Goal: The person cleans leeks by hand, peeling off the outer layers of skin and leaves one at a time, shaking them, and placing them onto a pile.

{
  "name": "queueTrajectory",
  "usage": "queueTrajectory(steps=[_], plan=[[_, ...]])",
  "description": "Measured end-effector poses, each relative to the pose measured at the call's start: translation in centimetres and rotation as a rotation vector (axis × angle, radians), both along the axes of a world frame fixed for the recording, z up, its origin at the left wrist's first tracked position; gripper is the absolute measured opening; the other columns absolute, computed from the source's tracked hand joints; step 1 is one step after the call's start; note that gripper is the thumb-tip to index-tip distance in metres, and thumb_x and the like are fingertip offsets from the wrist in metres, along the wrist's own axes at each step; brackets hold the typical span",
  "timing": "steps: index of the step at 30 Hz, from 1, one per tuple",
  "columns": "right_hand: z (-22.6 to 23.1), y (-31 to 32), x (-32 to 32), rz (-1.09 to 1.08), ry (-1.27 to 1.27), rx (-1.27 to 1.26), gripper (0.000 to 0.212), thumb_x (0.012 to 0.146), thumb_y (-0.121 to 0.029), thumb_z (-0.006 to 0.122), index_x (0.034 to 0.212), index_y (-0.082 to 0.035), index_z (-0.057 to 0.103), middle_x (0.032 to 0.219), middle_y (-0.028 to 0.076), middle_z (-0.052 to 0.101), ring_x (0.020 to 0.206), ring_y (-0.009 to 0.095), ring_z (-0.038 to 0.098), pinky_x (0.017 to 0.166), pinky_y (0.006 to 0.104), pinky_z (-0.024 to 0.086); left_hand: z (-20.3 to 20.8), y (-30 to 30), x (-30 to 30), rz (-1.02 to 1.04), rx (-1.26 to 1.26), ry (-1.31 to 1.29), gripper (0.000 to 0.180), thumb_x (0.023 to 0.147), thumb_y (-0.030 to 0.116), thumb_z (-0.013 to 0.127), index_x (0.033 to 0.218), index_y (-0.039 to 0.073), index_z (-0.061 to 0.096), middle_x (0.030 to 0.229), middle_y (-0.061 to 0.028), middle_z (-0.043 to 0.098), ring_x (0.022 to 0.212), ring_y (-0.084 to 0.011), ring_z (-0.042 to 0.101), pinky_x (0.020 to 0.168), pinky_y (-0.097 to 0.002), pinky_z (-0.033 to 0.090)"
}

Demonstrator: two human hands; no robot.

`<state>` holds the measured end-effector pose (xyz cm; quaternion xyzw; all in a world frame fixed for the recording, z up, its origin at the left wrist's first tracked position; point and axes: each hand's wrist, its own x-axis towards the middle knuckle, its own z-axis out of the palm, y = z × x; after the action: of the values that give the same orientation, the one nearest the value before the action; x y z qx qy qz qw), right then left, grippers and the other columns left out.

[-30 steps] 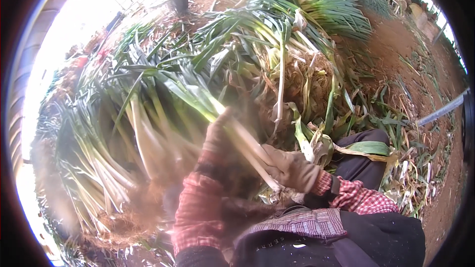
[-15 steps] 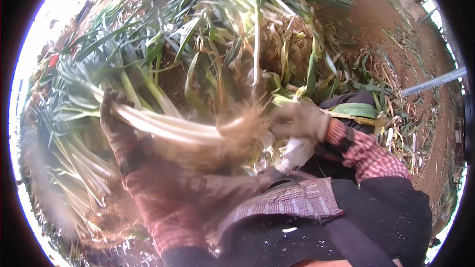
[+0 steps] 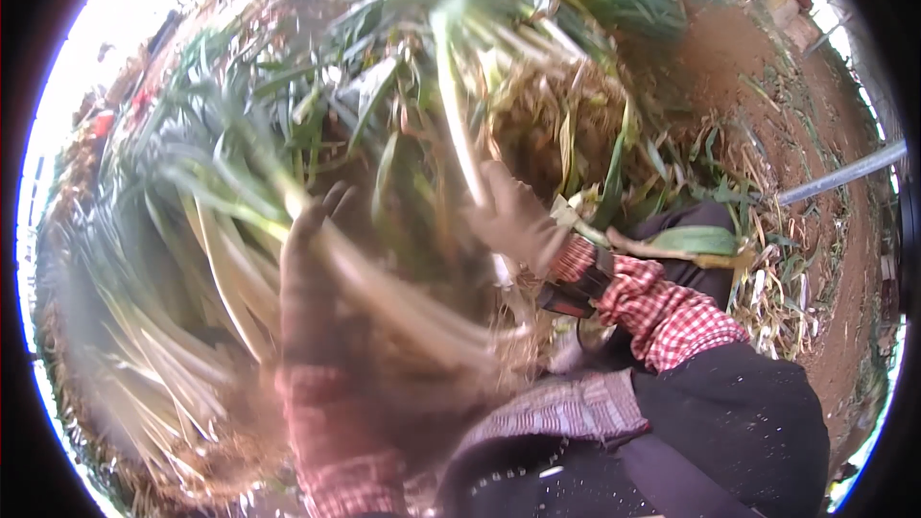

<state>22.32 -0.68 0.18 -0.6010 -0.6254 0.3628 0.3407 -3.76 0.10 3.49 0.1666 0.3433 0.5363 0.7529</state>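
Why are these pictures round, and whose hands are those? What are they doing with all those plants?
No robot here! A person wears a camera on their head, looking down. Its very wide lens bends things and makes the picture round, so you see almost what they see.

Both hands wear brown gloves. The left hand holds a bundle of long stalks, pale below and green at the top; it's blurry. The right hand seems to grip a single white stalk.

More stalks lie in a pile on the left. On the right you can see brown soil and leaf scraps.
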Motion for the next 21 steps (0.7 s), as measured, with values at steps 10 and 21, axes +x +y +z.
queueTrajectory(steps=[10,21], plan=[[2.8,-8.1,4.7,0.721,0.186,-0.15,0.035,0.1,-0.034,0.039,0.115,-0.006,0.054,0.088,0.012,0.068,0.073,0.024,0.068,0.071,0.0332,0.056,-2.0,3.6,1.5,-0.228,0.289,-0.258,0.044,0.09,0.025,0.055,0.124,-0.003,0.049,0.098,-0.0111,0.06,0.1,-0.0275,0.056,0.092,-0.0392,0.048],[2.1,-17.5,15.7,0.357,-0.092,-0.23,0.038,0.087,-0.023,0.068,0.116,0.001,0.059,0.092,0.018,0.068,0.085,0.024,0.067,0.076,0.0309,0.054,2.1,1.8,-11.5,0.234,0.498,-0.187,0.035,0.088,0.02,0.056,0.113,-0.003,0.051,0.1,-0.0122,0.057,0.093,-0.0237,0.056,0.086,-0.033,0.048]])
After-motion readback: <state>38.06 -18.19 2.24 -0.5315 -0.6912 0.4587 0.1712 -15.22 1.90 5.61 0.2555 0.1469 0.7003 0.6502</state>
